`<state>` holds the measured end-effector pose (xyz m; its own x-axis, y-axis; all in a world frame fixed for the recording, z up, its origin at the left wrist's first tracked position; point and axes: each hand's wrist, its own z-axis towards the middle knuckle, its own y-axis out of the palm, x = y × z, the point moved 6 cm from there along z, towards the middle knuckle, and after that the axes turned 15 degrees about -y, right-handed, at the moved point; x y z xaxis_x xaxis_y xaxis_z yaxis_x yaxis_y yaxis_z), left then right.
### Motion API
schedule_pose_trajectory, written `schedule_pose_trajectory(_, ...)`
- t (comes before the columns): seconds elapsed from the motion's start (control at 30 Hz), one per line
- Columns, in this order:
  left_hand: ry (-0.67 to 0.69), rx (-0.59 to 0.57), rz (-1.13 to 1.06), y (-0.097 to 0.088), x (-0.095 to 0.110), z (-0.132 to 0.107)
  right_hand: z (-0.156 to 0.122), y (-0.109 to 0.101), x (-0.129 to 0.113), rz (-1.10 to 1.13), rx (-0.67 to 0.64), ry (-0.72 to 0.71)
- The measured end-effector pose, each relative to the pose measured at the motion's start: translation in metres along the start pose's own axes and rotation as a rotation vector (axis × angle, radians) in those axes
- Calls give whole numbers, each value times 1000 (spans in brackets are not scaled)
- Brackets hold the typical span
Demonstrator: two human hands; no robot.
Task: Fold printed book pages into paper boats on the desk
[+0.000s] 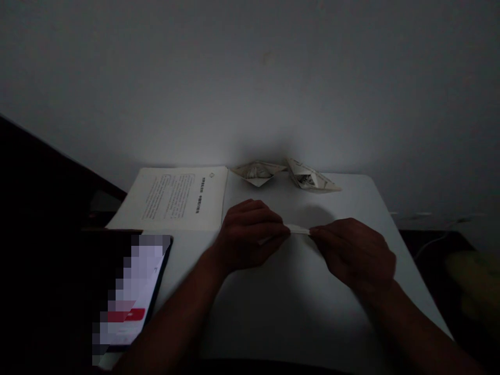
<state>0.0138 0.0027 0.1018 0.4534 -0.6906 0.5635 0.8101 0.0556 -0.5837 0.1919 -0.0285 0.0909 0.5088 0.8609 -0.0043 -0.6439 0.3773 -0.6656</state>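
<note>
Between my two hands is a small folded piece of paper (299, 229), pale and narrow, held just above the white table. My left hand (252, 234) pinches its left end, and my right hand (353, 250) pinches the right end; both are closed, and the fingers cover much of the paper. Beyond them, two folded paper boats stand at the table's far side. One paper boat (258, 172) is on the left, and the other paper boat (312, 177) is tilted to its right, their tips close together.
Printed paper sheets (172, 200) lie at the table's back left. A tablet-like device with a lit screen (136, 291) rests near my left forearm. The white table (375, 208) meets a grey wall (250, 78). A thin cable (433, 239) runs at the right, beside a blurred yellowish thing.
</note>
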Motion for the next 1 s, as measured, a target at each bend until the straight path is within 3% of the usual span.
schedule_pose_trajectory(0.1,-134,177,7,-28,-14,2,-13,-15,19,-99,132,82)
schedule_pose_trajectory(0.17,-168,232,22,-36,-20,1,-18,-18,28,-135,141,148)
schedule_pose_trajectory(0.4,-180,187,-88,-15,-25,-1,-9,-8,19,-66,176,148)
schedule_pose_trajectory(0.7,-192,125,-85,-5,-23,-2,-8,-5,11,21,166,126)
schedule_pose_trajectory(0.8,-213,94,-89,1,-24,-2,-13,-3,13,22,212,285)
schedule_pose_trajectory(1.0,-188,41,-74,7,-26,-4,-41,20,36,379,324,887)
